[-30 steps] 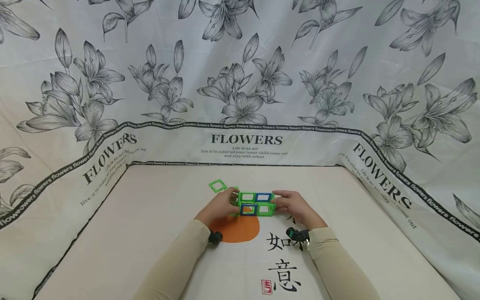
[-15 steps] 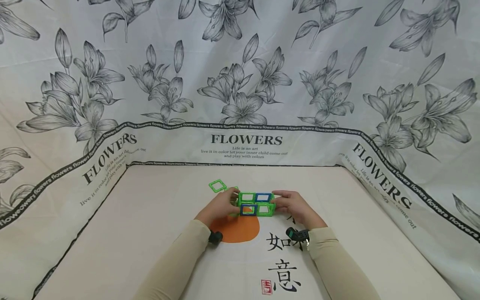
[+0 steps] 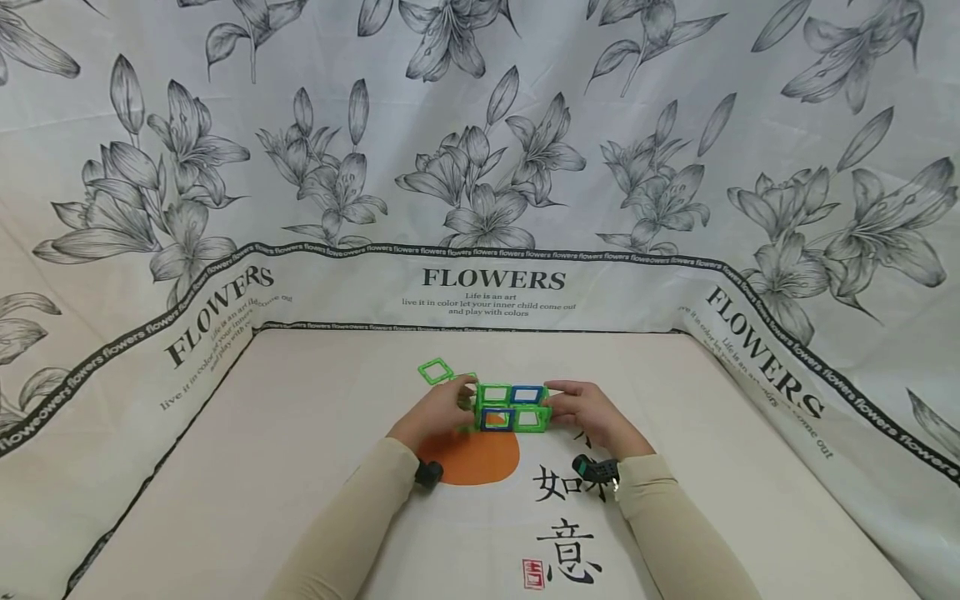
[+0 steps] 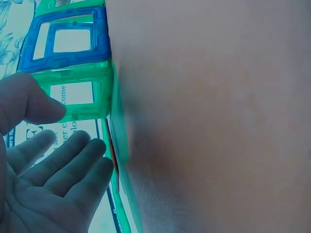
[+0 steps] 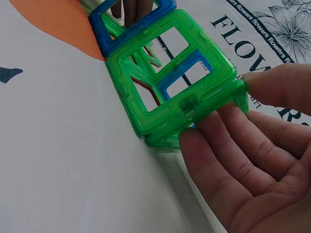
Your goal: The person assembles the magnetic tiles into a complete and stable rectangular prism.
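Note:
A box-shaped structure of green and blue magnetic tiles [image 3: 513,407] stands on the cloth between both hands. Its front shows green and blue square frames; the tiles are see-through inside. My right hand [image 3: 592,412] holds its right end, thumb at one corner of a green tile [image 5: 170,68] and fingertips along the end's edge. At the left end is my left hand [image 3: 438,410], thumb [image 4: 39,104] overlapping a green tile in the left wrist view and fingers extended loosely beside the structure. A loose green square tile [image 3: 435,372] lies beyond the left hand, with another green piece partly hidden by it.
The white cloth [image 3: 247,467] carries an orange circle [image 3: 476,462] and black brush characters [image 3: 568,554]. Flower-printed curtains [image 3: 487,167] rise at the back and both sides of the table.
My left hand has shifted slightly left, away from the structure's left end. The right hand and the tile structure look the same as before.

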Motion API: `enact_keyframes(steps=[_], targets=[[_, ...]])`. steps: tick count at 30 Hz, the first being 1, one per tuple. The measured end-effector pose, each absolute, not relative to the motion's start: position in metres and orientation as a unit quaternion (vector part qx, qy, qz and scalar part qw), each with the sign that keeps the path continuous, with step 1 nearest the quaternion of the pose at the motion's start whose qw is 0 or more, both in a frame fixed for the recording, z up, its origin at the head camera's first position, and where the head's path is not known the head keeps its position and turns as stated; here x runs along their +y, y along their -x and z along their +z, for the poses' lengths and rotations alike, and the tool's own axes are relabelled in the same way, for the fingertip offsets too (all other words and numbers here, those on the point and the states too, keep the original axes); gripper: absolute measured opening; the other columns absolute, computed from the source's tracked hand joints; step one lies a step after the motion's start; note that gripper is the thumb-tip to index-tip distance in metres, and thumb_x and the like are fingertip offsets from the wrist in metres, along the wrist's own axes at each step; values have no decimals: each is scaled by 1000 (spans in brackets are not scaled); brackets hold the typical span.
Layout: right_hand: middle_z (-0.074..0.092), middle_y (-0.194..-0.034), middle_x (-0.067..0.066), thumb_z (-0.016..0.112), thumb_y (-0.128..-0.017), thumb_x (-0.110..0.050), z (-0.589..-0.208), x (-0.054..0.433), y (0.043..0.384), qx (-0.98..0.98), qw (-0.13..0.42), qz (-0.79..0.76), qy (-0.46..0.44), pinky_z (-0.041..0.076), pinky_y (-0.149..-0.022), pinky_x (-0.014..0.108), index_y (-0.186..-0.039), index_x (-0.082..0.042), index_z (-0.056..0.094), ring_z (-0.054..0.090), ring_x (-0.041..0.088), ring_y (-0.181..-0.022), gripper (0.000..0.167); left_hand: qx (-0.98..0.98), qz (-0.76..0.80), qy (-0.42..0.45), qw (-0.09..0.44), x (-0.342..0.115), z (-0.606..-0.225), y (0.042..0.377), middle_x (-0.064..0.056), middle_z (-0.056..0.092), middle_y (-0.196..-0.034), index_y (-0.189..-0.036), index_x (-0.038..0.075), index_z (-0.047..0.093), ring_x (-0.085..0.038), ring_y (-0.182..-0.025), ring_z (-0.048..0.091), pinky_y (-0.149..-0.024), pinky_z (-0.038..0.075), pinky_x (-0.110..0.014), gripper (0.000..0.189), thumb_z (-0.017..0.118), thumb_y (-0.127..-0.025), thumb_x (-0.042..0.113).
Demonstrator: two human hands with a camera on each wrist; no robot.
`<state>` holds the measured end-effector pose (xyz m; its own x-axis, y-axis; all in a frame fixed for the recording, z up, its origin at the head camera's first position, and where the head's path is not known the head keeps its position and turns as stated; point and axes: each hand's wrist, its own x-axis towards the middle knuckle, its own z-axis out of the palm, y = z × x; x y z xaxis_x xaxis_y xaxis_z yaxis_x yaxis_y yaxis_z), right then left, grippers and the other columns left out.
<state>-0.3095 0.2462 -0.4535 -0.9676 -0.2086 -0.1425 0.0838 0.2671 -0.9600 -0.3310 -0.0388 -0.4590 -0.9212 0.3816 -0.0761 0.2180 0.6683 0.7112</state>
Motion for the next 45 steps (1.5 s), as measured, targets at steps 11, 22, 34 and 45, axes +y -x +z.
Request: enact_keyframes(steps=[11, 22, 34, 45], targets=[[61, -128, 22, 61, -93, -15, -458, 245, 311, 784, 120, -607, 35, 57, -87, 37, -142, -2, 46, 69, 19, -94, 53, 919, 346, -164, 89, -47, -457, 344, -12, 56, -138, -145, 19, 43, -28, -124, 55, -102, 47, -44, 61, 63, -86, 17], [62, -126, 22, 60, -94, -16, -457, 245, 309, 787, 125, -603, 41, 56, -89, 37, -143, -1, 43, 68, 19, -96, 54, 937, 301, -158, 82, -43, -454, 353, -11, 58, -135, -140, 13, 50, -26, -124, 54, -103, 46, -42, 58, 67, -84, 15], [63, -125, 22, 61, -92, -16, -457, 245, 308, 786, 126, -604, 38, 56, -90, 39, -143, -2, 43, 68, 21, -96, 56, 958, 236, -145, 71, -34, -455, 359, -9, 57, -134, -139, 10, 50, -24, -123, 53, -109, 42, -41, 57, 68, -86, 16], [65, -122, 19, 60, -93, -14, -456, 245, 310, 785, 123, -607, 28, 57, -87, 37, -142, -3, 46, 69, 21, -95, 51, 970, 183, -150, 61, -31, -454, 364, -10, 61, -129, -137, 7, 52, -23, -115, 56, -105, 45, -39, 54, 67, -88, 23]])
